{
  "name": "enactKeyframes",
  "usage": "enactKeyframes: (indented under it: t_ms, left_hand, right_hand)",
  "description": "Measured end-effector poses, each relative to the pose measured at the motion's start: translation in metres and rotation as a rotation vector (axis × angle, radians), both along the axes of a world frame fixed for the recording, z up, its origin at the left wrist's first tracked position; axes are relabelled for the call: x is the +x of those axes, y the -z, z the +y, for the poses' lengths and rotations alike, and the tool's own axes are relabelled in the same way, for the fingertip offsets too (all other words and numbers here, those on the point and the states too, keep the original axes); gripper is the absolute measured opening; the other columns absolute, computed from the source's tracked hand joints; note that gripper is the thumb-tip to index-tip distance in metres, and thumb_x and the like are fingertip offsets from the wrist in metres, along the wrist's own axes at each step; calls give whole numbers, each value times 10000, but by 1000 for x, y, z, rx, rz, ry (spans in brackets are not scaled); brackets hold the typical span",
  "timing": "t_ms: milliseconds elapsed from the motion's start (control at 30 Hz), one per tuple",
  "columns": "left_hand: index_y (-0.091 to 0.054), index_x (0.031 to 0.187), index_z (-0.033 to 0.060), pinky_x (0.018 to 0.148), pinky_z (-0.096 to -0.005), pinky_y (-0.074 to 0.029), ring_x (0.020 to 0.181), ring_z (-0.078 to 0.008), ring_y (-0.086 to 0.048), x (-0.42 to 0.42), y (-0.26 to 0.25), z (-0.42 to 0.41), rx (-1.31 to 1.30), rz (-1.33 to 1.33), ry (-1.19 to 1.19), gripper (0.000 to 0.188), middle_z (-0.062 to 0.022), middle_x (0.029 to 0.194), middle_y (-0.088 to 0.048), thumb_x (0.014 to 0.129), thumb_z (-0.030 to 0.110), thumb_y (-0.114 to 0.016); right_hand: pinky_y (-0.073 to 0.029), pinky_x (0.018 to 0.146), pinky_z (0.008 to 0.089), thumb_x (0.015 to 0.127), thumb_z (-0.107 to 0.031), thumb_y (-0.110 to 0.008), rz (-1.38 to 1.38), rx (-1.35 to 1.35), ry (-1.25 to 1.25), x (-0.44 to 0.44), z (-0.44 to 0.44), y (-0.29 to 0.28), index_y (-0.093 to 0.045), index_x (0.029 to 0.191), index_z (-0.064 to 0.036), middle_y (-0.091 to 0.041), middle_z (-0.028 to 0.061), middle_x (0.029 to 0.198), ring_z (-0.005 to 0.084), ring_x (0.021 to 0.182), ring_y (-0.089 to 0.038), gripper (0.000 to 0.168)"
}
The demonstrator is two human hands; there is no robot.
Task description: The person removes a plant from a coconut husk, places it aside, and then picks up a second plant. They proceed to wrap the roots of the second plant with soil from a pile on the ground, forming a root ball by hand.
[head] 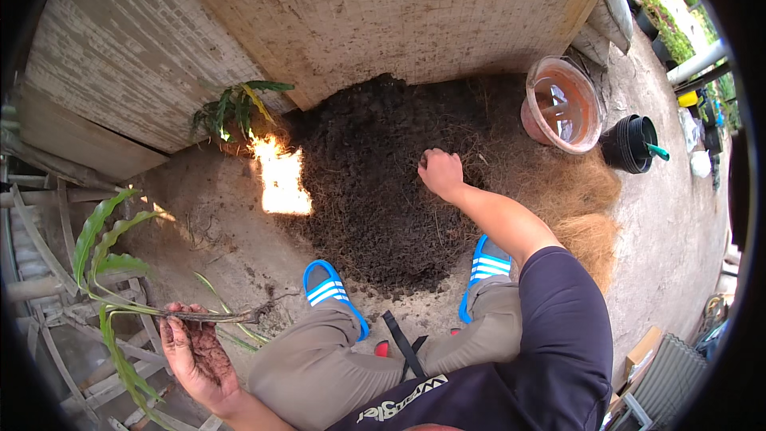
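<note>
A leafy plant cutting [137, 308] with long green leaves and a brown rooted stem lies across my left hand [200, 359], whose palm and fingers are smeared with soil. My right hand [441, 172] reaches over the heap of dark soil [377, 191], its fingers curled downward at the surface; whether they pinch anything is hidden. Fine brown fibres mix into the heap's right side. Another leafy plant [236, 108] stands at the heap's upper left, beside a bright sunlit patch.
A reddish bucket of water [562, 105] stands upper right, next to stacked black nursery pots [628, 143] with a green-handled tool. Brown fibre [583, 233] is piled at right. Panels [383, 18] back the heap; a wooden frame [78, 335] stands left. Blue sandals [335, 293] flank the near edge.
</note>
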State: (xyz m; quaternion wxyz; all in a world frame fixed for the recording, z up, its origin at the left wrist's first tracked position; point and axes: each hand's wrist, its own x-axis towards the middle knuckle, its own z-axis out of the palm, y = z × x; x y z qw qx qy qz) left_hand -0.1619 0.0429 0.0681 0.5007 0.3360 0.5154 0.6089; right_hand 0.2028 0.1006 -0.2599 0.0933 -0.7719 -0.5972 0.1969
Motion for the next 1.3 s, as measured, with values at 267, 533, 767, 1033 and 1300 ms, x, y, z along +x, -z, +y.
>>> enactKeyframes:
  t_ms: [267,533,767,1033,1300]
  left_hand:
    - [-481,1116,-11,870,-351,-425,968,-214,-527,1,0,0,0,-16,2,256,-95,1082,-542,895,118,-479]
    - [-480,1107,-2,866,-356,-423,974,-223,-520,0,1,-3,20,-8,-9,241,-100,1095,-530,896,113,-472]
    - [-486,1102,-3,872,-350,-420,982,-215,-516,-2,0,-3,19,-12,-4,236,-95,1084,-532,895,110,-473]
    - [-489,1110,-7,880,-351,-416,969,-218,-524,0,-1,-5,9,-27,-7,248,-95,1080,-537,893,112,-477]
    - [-483,1111,-10,879,-352,-416,972,-216,-511,6,-5,-6,24,-20,5,250,-96,1076,-530,894,113,-475]
  right_hand:
    - [-401,764,400,754,-365,-601,-68,53,-39,-21,-5,-1,-575,917,-68,-572,94,907,261,857,-564,340]
    - [-338,833,408,758,-451,-584,-295,-79,-118,-41,8,-4,-551,976,-54,-554,99,973,243,904,-546,454]
    - [-334,828,386,742,-143,-549,-369,-92,-155,-45,17,15,-600,915,-60,-604,83,882,231,879,-559,198]
    - [-345,818,416,779,-146,-503,-286,-119,-147,-43,15,13,-594,875,-68,-608,93,843,242,831,-578,153]
    - [-437,778,424,786,-224,-561,231,-90,98,-5,19,3,-635,902,-45,-626,169,850,326,858,-585,225]
